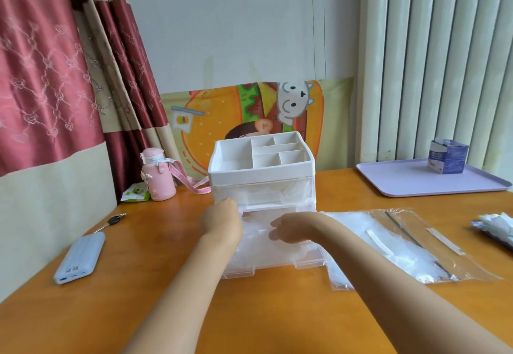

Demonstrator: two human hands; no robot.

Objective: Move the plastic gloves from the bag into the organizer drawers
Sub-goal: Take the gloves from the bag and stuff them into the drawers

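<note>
A white organizer [261, 170] with an open compartment tray on top stands in the middle of the desk. Its lower clear drawer [277, 263] is pulled out toward me and holds thin plastic gloves [256, 245]. My left hand [222, 221] reaches into the drawer's left side, its fingers hidden inside. Over the gloves in the drawer lies my right hand [290, 227], fingers bent down onto them. The upper drawer also shows plastic behind its clear front. The clear bag [399, 245] lies flat on the desk to the right of the organizer, with plastic inside.
A pink bottle [156, 176] and a green packet stand back left. A key [112, 221] and a power bank [80, 256] lie at the left. A lilac tray [416, 184] with a blue box [448, 156] sits back right. Another packet [497, 227] lies at the right edge.
</note>
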